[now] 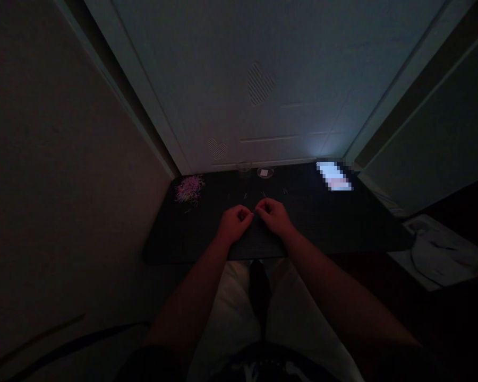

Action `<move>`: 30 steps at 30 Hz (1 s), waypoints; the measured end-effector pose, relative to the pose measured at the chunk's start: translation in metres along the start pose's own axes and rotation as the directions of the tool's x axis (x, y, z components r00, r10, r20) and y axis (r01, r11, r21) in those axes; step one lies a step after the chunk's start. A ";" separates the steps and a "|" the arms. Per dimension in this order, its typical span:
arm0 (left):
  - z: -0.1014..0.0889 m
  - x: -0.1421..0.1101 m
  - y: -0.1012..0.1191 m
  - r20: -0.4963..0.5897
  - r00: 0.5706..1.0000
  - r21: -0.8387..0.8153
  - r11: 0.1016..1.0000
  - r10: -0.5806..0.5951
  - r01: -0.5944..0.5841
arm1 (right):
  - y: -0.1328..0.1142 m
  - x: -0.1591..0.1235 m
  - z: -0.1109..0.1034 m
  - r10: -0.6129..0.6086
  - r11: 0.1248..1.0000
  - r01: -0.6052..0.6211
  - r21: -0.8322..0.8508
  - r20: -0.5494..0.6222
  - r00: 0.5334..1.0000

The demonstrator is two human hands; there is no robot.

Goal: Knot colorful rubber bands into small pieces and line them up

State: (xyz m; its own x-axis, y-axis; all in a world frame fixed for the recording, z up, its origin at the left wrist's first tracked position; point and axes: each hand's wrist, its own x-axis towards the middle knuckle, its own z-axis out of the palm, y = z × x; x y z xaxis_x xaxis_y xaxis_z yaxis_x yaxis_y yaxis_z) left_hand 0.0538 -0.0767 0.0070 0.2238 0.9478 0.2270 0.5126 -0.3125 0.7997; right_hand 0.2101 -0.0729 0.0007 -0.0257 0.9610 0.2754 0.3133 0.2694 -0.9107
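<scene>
My left hand [234, 222] and my right hand [273, 215] rest close together on a dark table [334, 228], fingertips nearly touching. Both hands have their fingers curled in a pinch around something too small and dim to make out. A few tiny pieces [264, 194] lie on the table just beyond the hands. A pile of thin pink and yellow strips [189, 189] sits at the table's far left corner, well away from both hands.
A lit phone screen [334, 176] glows at the far right of the table. A small clear cup [244, 168] and a small round dish [265, 172] stand at the back edge against a white door [271, 79]. White sheets [442, 254] lie on the floor at right.
</scene>
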 end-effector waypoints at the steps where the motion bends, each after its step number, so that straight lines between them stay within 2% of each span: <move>1: 0.000 0.000 -0.001 -0.005 1.000 0.000 1.000 -0.001 0.001 | 0.001 0.000 0.000 0.000 1.000 0.000 0.001 -0.001 1.000; 15: 0.000 0.000 0.000 0.005 1.000 0.006 1.000 0.003 -0.003 | 0.001 0.000 -0.001 -0.038 0.999 0.038 -0.030 0.009 0.999; 25: 0.000 0.002 0.001 -0.083 0.995 0.044 0.998 -0.047 0.051 | 0.004 0.000 -0.001 -0.038 0.999 0.039 -0.038 0.013 0.999; 30: 0.001 0.002 0.000 -0.110 0.994 0.091 0.996 0.001 0.009 | 0.004 0.000 -0.001 -0.047 0.998 0.049 -0.050 0.038 0.998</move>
State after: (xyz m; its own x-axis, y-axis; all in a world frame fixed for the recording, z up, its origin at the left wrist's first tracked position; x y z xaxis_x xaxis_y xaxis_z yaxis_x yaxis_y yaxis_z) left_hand 0.0550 -0.0748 0.0068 0.1316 0.9485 0.2880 0.5881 -0.3086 0.7476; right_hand 0.2126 -0.0722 -0.0025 -0.0769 0.9489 0.3060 0.3585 0.3127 -0.8796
